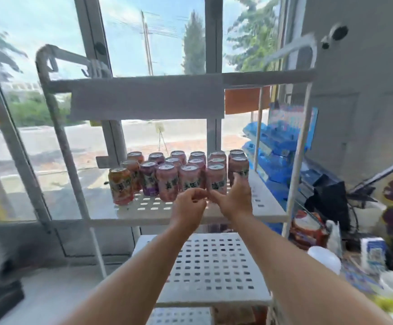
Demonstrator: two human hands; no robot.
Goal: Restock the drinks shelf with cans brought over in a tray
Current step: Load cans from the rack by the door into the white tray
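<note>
Several drink cans (167, 181) stand in rows on the middle shelf (268, 207) of a white perforated rack; most are pink, a few purple, and an orange one (120, 186) is at the front left. My left hand (189, 207) is in front of the cans with its fingers curled and nothing in it. My right hand (234, 195) is beside it, fingers spread, thumb up against a front pink can (216, 178) and fingers near the rightmost can (238, 168). It grips neither. No tray shows.
A lower perforated shelf (211, 266) juts out under my forearms. The top shelf (143, 97) carries a blank white panel. Blue packets (275, 146) are stacked to the right, behind the rack post. A cluttered counter (355, 254) lies at right; a window (132, 43) is behind.
</note>
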